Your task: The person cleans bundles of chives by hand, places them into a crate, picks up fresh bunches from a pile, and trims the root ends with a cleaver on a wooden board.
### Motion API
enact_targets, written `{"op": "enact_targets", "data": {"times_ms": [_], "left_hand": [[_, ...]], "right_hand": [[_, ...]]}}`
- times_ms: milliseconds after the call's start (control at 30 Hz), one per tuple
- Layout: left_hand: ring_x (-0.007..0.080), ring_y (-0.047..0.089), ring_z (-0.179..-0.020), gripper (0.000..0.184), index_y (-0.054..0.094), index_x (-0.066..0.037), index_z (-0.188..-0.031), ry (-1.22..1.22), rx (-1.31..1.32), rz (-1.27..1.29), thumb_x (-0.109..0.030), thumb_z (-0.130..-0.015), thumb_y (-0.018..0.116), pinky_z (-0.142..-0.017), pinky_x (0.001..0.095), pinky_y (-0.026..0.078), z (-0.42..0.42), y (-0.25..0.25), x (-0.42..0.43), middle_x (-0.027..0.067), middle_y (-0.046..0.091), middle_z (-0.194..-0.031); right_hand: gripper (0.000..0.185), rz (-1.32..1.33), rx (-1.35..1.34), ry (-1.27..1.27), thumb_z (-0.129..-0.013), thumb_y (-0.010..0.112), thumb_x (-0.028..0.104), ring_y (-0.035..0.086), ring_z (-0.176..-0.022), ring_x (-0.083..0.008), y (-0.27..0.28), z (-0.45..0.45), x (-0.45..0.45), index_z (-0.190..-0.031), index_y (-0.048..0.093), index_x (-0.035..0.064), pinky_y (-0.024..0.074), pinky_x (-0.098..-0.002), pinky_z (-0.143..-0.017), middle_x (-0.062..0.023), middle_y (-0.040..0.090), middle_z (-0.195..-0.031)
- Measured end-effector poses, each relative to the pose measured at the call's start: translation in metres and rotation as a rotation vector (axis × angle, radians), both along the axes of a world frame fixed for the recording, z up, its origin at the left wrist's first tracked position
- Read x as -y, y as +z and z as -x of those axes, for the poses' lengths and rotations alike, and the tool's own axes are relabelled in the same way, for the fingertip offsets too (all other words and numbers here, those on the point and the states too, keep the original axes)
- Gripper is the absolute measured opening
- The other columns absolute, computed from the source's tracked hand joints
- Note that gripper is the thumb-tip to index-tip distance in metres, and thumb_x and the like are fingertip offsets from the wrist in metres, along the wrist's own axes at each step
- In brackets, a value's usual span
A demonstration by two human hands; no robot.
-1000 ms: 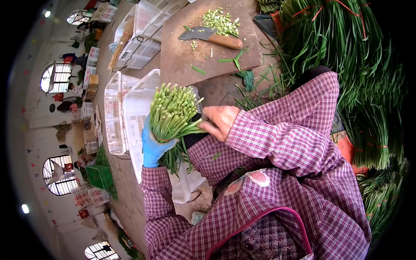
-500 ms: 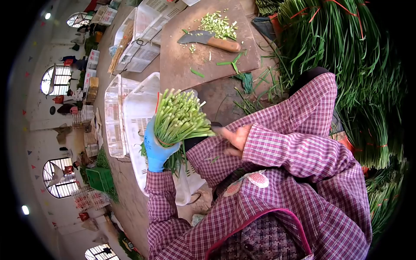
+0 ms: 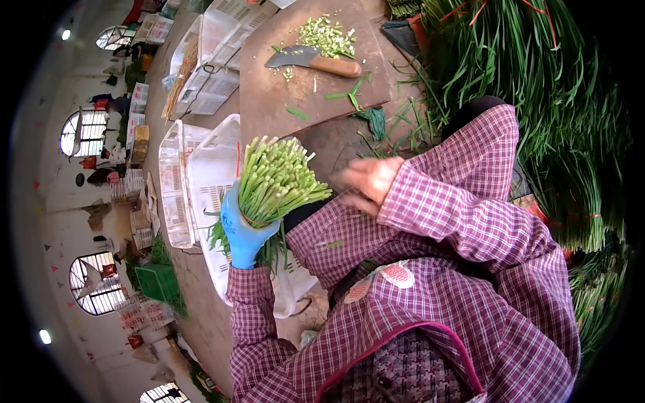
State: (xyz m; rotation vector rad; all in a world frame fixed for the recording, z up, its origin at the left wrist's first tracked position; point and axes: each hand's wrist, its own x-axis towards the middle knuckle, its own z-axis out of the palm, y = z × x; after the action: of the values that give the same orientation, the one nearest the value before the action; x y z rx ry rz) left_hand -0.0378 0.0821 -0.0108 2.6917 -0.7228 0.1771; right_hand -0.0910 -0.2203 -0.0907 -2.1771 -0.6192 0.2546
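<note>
My left hand point(image 3: 243, 232), in a blue glove, is wrapped around a bunch of garlic chives point(image 3: 279, 178). The pale cut ends point up and away from me, and the leaves hang below the glove over a white crate. A thin tie circles the bunch near my thumb. My bare right hand point(image 3: 373, 181) is above my right leg, to the right of the bunch and apart from it. Motion blurs its fingertips, but the fingers look spread, with nothing visible in them. A wooden-handled knife point(image 3: 336, 66) lies on the board point(image 3: 269, 87) beyond my hands.
Chopped stem bits point(image 3: 326, 37) lie beside the knife. White crates point(image 3: 213, 164) stand at my left, with more crates point(image 3: 215, 84) farther off. Large tied bundles of green chives point(image 3: 517, 80) are piled along my right side. A green crate point(image 3: 158, 282) stands farther left.
My right hand has lifted away from the bunch's side, up and slightly right. The left hand keeps its hold on the bunch. The whole view has shifted slightly.
</note>
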Motion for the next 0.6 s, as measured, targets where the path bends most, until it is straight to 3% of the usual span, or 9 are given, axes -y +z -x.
{"op": "enact_targets", "data": {"times_ms": [33, 133, 167, 200, 267, 400, 467, 567, 600], "left_hand": [[0.0358, 0.056, -0.102, 0.095, 0.043, 0.002, -0.132, -0.027, 0.079, 0.061, -0.026, -0.052, 0.086, -0.088, 0.0443, 0.044, 0.000, -0.004, 0.002, 0.0190, 0.057, -0.113], [0.0360, 0.056, -0.103, 0.095, 0.043, 0.002, -0.132, -0.041, 0.116, 0.051, -0.026, -0.052, 0.086, -0.089, 0.0440, 0.044, -0.001, -0.004, 0.004, 0.0189, 0.057, -0.113], [0.0359, 0.056, -0.103, 0.095, 0.043, 0.002, -0.132, -0.028, 0.105, 0.040, -0.026, -0.052, 0.086, -0.089, 0.0439, 0.044, -0.002, -0.004, 0.003, 0.0188, 0.057, -0.113], [0.0359, 0.056, -0.103, 0.095, 0.043, 0.002, -0.132, -0.031, 0.108, 0.042, -0.026, -0.052, 0.086, -0.089, 0.0439, 0.044, -0.002, -0.003, 0.003, 0.0188, 0.057, -0.113], [0.0357, 0.056, -0.103, 0.096, 0.043, 0.003, -0.132, -0.039, 0.114, 0.015, -0.026, -0.052, 0.086, -0.088, 0.0438, 0.044, 0.001, -0.006, 0.002, 0.0188, 0.057, -0.113], [0.0296, 0.054, -0.113, 0.100, 0.035, 0.002, -0.138, -0.014, 0.055, 0.017, -0.018, -0.054, 0.086, -0.097, 0.0400, 0.044, 0.002, -0.008, -0.004, 0.0176, 0.051, -0.127], [0.0300, 0.053, -0.115, 0.102, 0.034, 0.002, -0.139, -0.008, 0.048, -0.008, -0.018, -0.054, 0.086, -0.098, 0.0404, 0.044, 0.002, -0.006, -0.001, 0.0180, 0.050, -0.128], [0.0307, 0.051, -0.117, 0.102, 0.035, 0.002, -0.138, -0.023, 0.057, -0.036, -0.020, -0.052, 0.087, -0.098, 0.0408, 0.043, -0.003, -0.004, 0.000, 0.0187, 0.050, -0.129], [0.0313, 0.053, -0.115, 0.100, 0.037, 0.001, -0.137, -0.040, 0.093, -0.082, -0.021, -0.052, 0.086, -0.097, 0.0409, 0.043, -0.002, -0.002, 0.000, 0.0188, 0.051, -0.126]], "right_hand": [[0.049, -0.118, 0.156, -0.100, -0.081, 0.066, 0.016, 0.062, -0.099, -0.0300, 0.012, -0.005, 0.001, -0.127, 0.051, 0.0043, 0.0534, -0.0405, -0.088, -0.0160, 0.060, -0.104], [0.056, -0.443, 0.514, -0.177, -0.081, 0.065, 0.013, 0.057, -0.105, -0.0288, 0.052, -0.014, -0.009, -0.131, 0.042, 0.0037, 0.0522, -0.0373, -0.087, -0.0153, 0.051, -0.122], [0.066, -0.403, 0.466, -0.140, -0.079, 0.066, 0.011, 0.053, -0.114, -0.0288, 0.055, -0.002, -0.007, -0.137, 0.036, 0.0043, 0.0506, -0.0382, -0.091, -0.0150, 0.048, -0.127], [0.073, -0.368, 0.294, -0.107, -0.078, 0.068, 0.010, 0.055, -0.113, -0.0305, -0.003, 0.012, -0.026, -0.141, 0.032, 0.0049, 0.0496, -0.0370, -0.093, -0.0169, 0.052, -0.121], [0.070, -0.057, 0.058, -0.013, -0.079, 0.067, 0.014, 0.058, -0.110, -0.0306, -0.008, 0.021, -0.010, -0.141, 0.036, 0.0051, 0.0516, -0.0357, -0.090, -0.0181, 0.058, -0.110], [0.029, -0.175, 0.162, -0.193, -0.084, 0.063, 0.013, 0.061, -0.095, -0.0236, 0.051, -0.002, 0.015, -0.110, 0.056, 0.0022, 0.0515, -0.0381, -0.086, -0.0108, 0.060, -0.095], [0.062, -0.345, 0.508, -0.223, -0.083, 0.064, 0.016, 0.058, -0.105, -0.0287, 0.064, -0.019, 0.003, -0.138, 0.038, 0.0055, 0.0549, -0.0356, -0.083, -0.0152, 0.051, -0.122], [0.079, -0.235, 0.237, -0.016, -0.081, 0.067, 0.014, 0.056, -0.111, -0.0290, 0.037, 0.009, -0.013, -0.147, 0.023, 0.0132, 0.0568, -0.0353, -0.079, -0.0150, 0.033, -0.140], [0.082, -0.412, 0.412, -0.058, -0.080, 0.068, 0.011, 0.065, -0.090, -0.0245, 0.001, 0.017, -0.020, -0.148, 0.021, 0.0152, 0.0584, -0.0335, -0.067, -0.0198, 0.054, -0.118]]}}
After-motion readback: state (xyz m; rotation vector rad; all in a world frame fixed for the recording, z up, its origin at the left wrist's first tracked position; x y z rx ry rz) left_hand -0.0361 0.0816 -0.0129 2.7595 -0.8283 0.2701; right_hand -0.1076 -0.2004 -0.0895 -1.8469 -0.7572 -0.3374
